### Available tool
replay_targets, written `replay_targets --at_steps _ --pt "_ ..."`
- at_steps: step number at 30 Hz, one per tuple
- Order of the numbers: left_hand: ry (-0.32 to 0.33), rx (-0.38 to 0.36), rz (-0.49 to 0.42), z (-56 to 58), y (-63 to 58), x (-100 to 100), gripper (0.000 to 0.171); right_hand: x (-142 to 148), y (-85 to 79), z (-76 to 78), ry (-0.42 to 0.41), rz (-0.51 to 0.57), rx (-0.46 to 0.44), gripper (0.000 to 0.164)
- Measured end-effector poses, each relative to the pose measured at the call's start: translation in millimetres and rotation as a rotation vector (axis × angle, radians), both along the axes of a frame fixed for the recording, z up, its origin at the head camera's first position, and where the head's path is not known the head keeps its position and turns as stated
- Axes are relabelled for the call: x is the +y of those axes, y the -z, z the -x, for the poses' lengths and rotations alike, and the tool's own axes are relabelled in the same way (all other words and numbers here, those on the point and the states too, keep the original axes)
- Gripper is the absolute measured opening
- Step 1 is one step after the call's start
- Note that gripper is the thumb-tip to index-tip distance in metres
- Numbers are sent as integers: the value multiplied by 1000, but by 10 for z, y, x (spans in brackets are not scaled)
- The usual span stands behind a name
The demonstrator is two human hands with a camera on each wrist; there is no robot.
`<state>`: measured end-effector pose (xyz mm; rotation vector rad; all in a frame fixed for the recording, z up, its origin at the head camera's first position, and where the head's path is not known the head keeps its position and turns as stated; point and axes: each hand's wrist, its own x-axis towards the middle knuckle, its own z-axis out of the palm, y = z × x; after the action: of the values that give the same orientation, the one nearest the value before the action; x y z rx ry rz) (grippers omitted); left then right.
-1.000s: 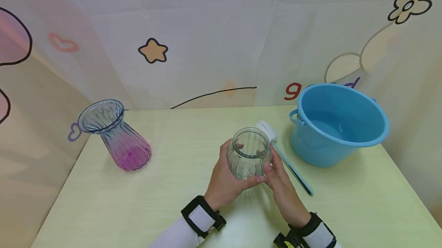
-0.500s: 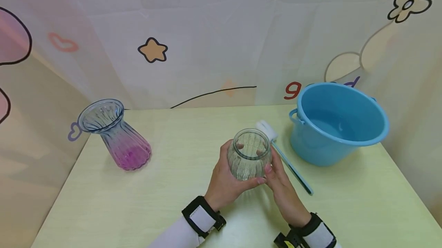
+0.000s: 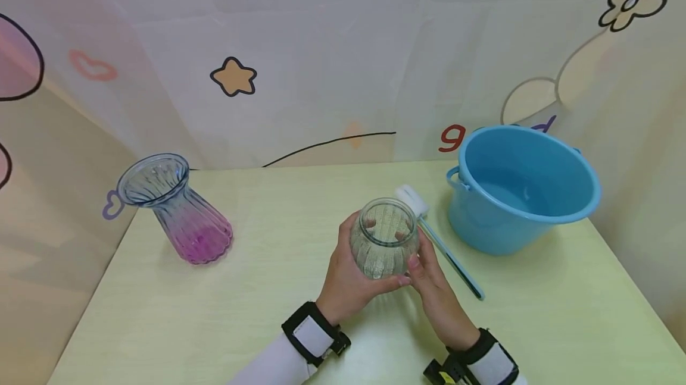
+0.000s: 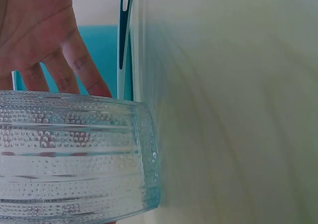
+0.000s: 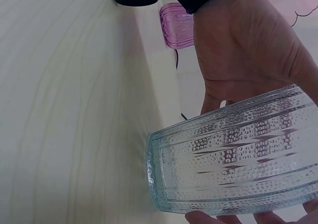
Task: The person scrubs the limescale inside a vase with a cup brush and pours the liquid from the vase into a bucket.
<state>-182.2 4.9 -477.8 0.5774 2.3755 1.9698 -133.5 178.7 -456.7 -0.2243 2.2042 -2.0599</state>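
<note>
The left hand [image 3: 347, 276] and right hand [image 3: 439, 299] both grip the jar [image 3: 382, 259]; it's between them, mouth up, near upright; neither looks nearer to me; brush [image 3: 450, 256] just past the right hand.

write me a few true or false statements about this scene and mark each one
1. The left hand and right hand hold the clear glass jar. True.
2. The jar's mouth is capped. False: it is open.
3. The glass vase shades from blue at the rim to pink at the base. True.
4. The long-handled brush lies on the table beside the blue bucket. True.
5. In the head view, the vase is right of the bucket. False: it is left of it.
</note>
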Motion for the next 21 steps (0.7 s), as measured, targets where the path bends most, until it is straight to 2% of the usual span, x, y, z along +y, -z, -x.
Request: replay_targets --at_steps 4,10,21 --pt "-2 10 -2 12 16 10 121 4 15 6 1 -4 14 54" --pt "-13 12 4 12 40 23 116 23 26 15 2 4 28 53" --pt "-15 10 6 15 83 16 114 158 -9 45 16 -51 -6 50"
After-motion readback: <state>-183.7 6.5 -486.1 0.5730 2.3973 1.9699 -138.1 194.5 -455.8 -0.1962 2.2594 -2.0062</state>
